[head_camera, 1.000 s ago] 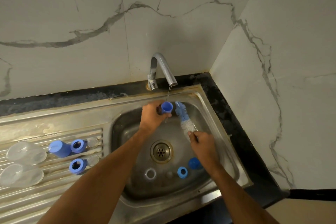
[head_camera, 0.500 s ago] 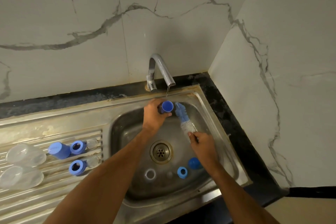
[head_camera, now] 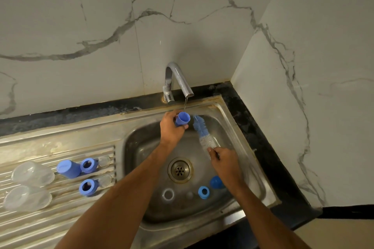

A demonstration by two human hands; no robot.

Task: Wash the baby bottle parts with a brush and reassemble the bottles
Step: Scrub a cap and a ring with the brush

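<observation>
Step in hand: rinsing, by the look of it. Your left hand curls its fingers round a small blue plastic bottle cap, mouth turned up and to the right, directly under the thin stream from the curved chrome tap. Your right hand grips the handle of the blue-and-white bristle bottle brush, whose head lies just right of the cap, apart from it. Next move, as judged: bring the bristles into the cap's mouth and twist, keeping the cap steady under the water. Still in the steel sink basin, near the front: a blue ring, a blue dome-shaped piece, a pale ring. Writing, brands, labels: none legible anywhere.
</observation>
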